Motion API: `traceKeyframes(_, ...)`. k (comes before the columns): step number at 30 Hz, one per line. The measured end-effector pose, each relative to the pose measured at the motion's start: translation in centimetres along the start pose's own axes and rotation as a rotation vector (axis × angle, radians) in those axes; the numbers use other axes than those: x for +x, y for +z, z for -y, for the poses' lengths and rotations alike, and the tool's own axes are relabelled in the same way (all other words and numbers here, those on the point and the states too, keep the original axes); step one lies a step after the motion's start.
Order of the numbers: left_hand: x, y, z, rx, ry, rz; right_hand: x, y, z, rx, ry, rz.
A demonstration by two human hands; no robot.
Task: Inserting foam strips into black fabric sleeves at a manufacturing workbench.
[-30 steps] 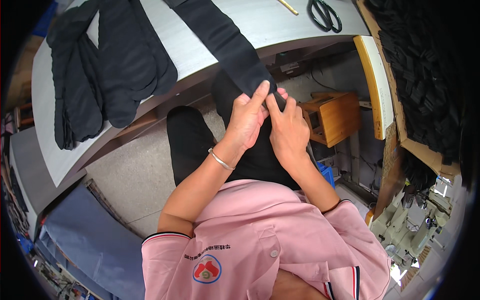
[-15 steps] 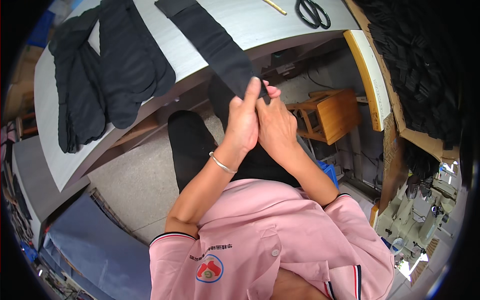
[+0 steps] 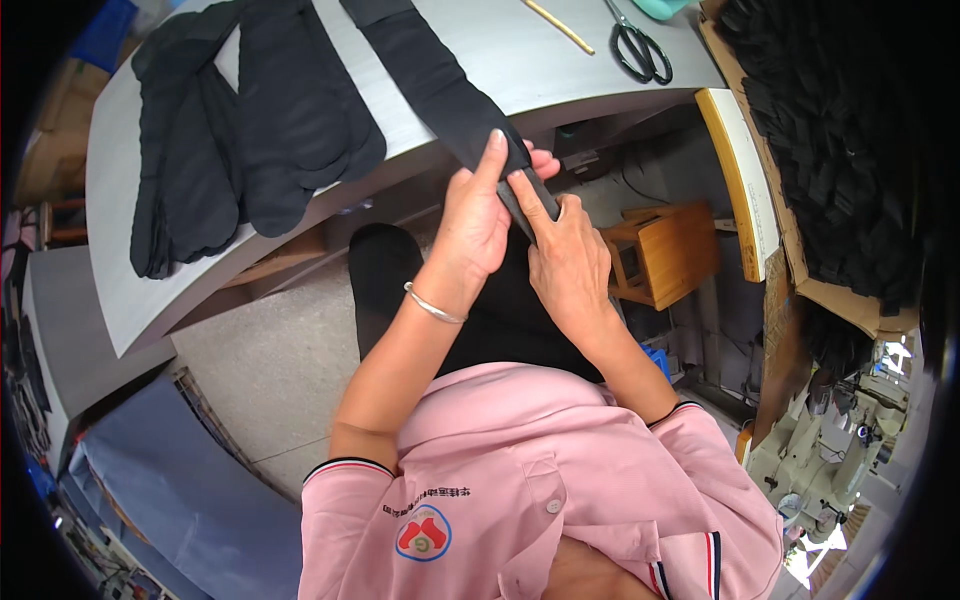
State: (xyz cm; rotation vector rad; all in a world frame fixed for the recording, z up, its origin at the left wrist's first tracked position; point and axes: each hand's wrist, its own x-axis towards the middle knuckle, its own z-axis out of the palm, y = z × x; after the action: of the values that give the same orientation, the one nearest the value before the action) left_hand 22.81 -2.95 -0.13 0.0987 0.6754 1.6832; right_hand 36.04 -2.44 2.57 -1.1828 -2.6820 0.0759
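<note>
A long black sock (image 3: pixel 430 75) stretches from the grey-white table over its near edge into my two hands. My left hand (image 3: pixel 478 220) grips it near the end, thumb on top and fingertips beneath. On the other side of the sock's end, my right hand (image 3: pixel 572 255) grasps the folded strip, with the index finger laid along it. The fingers under the fabric are partly hidden. On the left of the table lie two piles of black socks, an outer pile (image 3: pixel 190 160) and an inner pile (image 3: pixel 300 115), their rounded ends at the table's edge.
Black-handled scissors (image 3: pixel 640 52) and a thin yellowish stick (image 3: pixel 560 27) lie on the table (image 3: pixel 120 215) at the right. Beyond stands a carton (image 3: pixel 860 322) heaped with black fabric pieces (image 3: pixel 820 150). A wooden stool (image 3: pixel 672 255) is below, and a sewing machine (image 3: pixel 830 450) at lower right.
My right hand has drawn back slightly toward me and lower, with its index finger now straight along the sock's end. More of the scissors and a teal object come into view.
</note>
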Motion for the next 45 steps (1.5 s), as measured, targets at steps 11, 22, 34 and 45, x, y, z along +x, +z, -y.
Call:
traceKeyframes(11,-1.4,1.1,-0.3,0.073,0.01,-0.005,0.8,-1.4,0.0,0.04,0.031,0.096)
traceKeyframes(22,-0.7,0.6,-0.2,0.009,-0.064,-0.079,2.1,-0.7,1.1,0.082,0.049,0.198)
traceKeyframes(34,-1.7,1.1,2.1,0.05,0.052,-0.01,2.2,1.4,0.3,0.08,0.089,0.137)
traceKeyframes(45,-1.7,1.4,1.8,-0.007,-0.025,-0.157,1.9,-0.1,1.2,0.081,0.067,0.201)
